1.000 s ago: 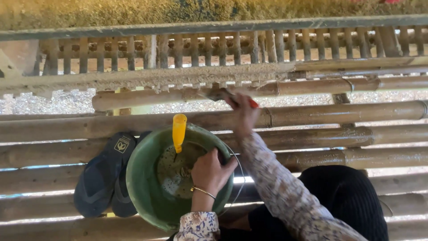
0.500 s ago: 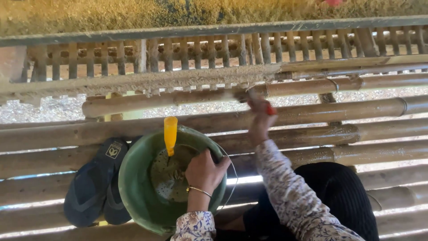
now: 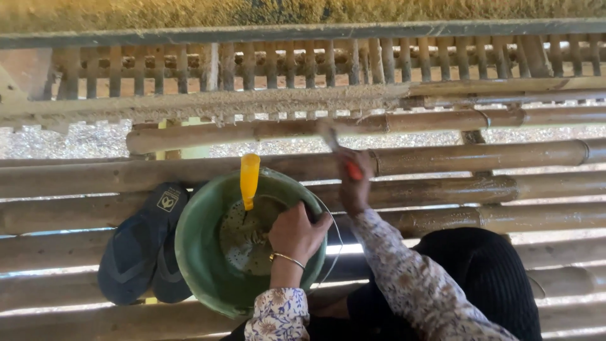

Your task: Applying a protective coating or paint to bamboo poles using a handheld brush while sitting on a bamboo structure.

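Two hands are working: the left hand (image 3: 295,232) is gripping the green bucket (image 3: 202,252) rim at three o'clock, while the right hand (image 3: 355,183) is closing around a red-handled brush (image 3: 341,151) on the bamboo pole (image 3: 265,129). Long, even strokes along the pole would likely be serving best.

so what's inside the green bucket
Inside the green bucket a yellow handle sticks up from wet, greyish-brown mix at the bottom. The left hand rests on the rim and covers that side. The end of the tool is buried, so its kind cannot be told.
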